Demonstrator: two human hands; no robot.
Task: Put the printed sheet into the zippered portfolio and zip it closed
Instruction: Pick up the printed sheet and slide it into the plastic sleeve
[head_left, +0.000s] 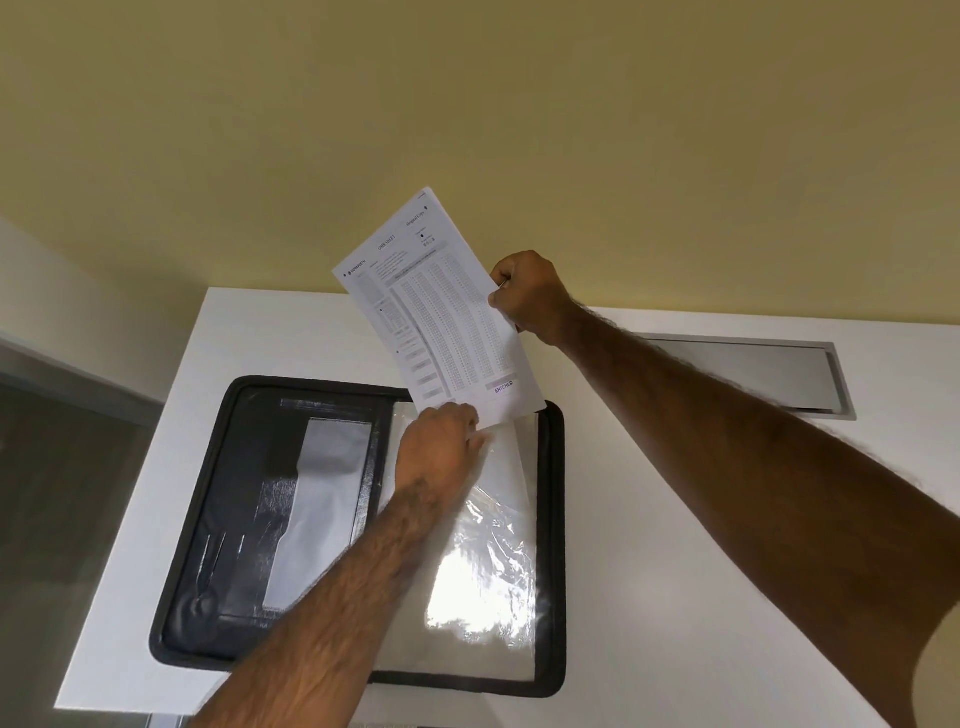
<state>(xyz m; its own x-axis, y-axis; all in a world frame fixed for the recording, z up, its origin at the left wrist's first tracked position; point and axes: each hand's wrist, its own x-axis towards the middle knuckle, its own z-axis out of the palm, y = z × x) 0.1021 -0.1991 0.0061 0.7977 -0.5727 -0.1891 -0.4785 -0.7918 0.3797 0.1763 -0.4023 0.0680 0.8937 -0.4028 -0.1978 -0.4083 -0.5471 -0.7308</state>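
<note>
The black zippered portfolio (202, 519) lies open flat on the white table (675, 519). Its right half holds shiny clear plastic sleeves (483, 571). The printed sheet (441, 312), a form full of small rows, stands tilted above the portfolio's far right part, with its lower edge at the top opening of the sleeves. My right hand (530, 296) pinches the sheet's right edge high up. My left hand (441, 447) rests at the sleeve's top edge and grips the sheet's lower corner together with the plastic.
A grey metal cable flap (753, 374) is set into the table at the far right. A yellow wall (467, 130) rises behind the table. The table's left edge drops to a dark floor (62, 493).
</note>
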